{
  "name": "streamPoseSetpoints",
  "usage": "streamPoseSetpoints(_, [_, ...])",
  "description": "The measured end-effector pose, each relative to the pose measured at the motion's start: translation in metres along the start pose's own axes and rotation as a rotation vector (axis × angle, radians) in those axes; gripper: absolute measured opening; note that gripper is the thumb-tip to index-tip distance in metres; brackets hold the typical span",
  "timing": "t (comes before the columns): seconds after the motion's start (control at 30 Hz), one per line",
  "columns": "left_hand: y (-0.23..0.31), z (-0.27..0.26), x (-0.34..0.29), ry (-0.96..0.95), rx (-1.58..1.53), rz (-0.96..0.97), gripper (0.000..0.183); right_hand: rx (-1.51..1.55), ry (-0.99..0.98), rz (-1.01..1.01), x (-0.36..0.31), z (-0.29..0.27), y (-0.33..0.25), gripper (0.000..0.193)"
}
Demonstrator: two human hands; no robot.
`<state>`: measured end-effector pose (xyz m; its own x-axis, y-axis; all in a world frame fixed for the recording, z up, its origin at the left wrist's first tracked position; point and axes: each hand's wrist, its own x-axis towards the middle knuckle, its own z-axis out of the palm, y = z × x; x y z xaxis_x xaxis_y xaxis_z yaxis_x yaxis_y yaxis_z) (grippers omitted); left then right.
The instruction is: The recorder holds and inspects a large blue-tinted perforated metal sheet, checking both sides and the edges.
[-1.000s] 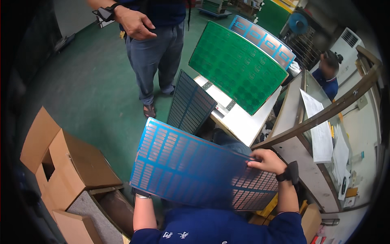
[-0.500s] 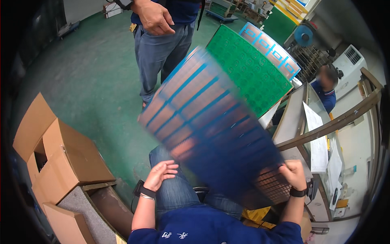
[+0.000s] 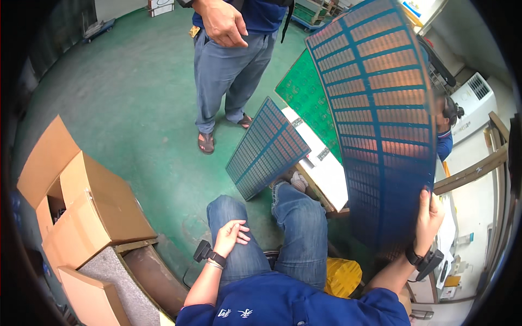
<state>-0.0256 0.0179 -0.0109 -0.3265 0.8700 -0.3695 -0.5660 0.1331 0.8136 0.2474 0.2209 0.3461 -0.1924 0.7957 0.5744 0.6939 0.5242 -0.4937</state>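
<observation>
My right hand (image 3: pixel 428 214) grips the lower right edge of a large circuit board panel (image 3: pixel 380 87), which has rows of copper-coloured blocks between blue bands. The panel is held raised at the right, covering part of a green dotted panel (image 3: pixel 304 81). My left hand (image 3: pixel 232 237) rests by my left knee with loosely extended fingers and nothing in it. Beyond my knees, a second, smaller-looking circuit board panel (image 3: pixel 266 149) stands tilted beside a white-topped table (image 3: pixel 329 176).
An open cardboard box (image 3: pixel 103 201) stands at the left. A person in grey trousers (image 3: pixel 231 70) stands ahead, one hand (image 3: pixel 222 23) hanging down. Another person (image 3: pixel 446 125) is partly hidden at the right, near a wooden frame (image 3: pixel 473 171). A yellow bag (image 3: pixel 342 276) lies beside my right thigh.
The circuit board panel in my right hand has swung up and to the right, uncovering my knees, the white-topped table and the second panel. My left hand has shifted slightly right and lower.
</observation>
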Motion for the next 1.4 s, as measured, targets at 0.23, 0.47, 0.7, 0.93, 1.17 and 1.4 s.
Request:
streamPoseSetpoints(0.23, [0.0,-0.005,-0.003,0.057,0.03,0.022,0.029,-0.245,-0.107,-0.182,0.04,0.084,0.002,0.021])
streamPoseSetpoints(0.47, [-0.001,-0.007,-0.001,0.07,0.02,0.007,0.031,-0.438,-0.14,-0.23,0.069,0.152,0.009,0.032])
streamPoseSetpoints(0.7, [0.005,-0.001,0.004,0.091,0.062,-0.02,0.03,-0.449,-0.213,-0.311,0.089,0.197,0.016,0.033])
streamPoseSetpoints(0.93, [0.007,0.001,0.008,0.108,0.091,-0.025,0.029,-0.451,-0.251,-0.327,0.11,0.22,0.021,0.034])
streamPoseSetpoints(1.17, [0.007,0.004,0.009,0.11,0.103,-0.02,0.03,-0.393,-0.268,-0.38,0.122,0.227,0.029,0.035])
streamPoseSetpoints(1.4, [0.01,0.005,0.009,0.119,0.114,-0.038,0.03,-0.44,-0.337,-0.416,0.135,0.232,0.036,0.034])
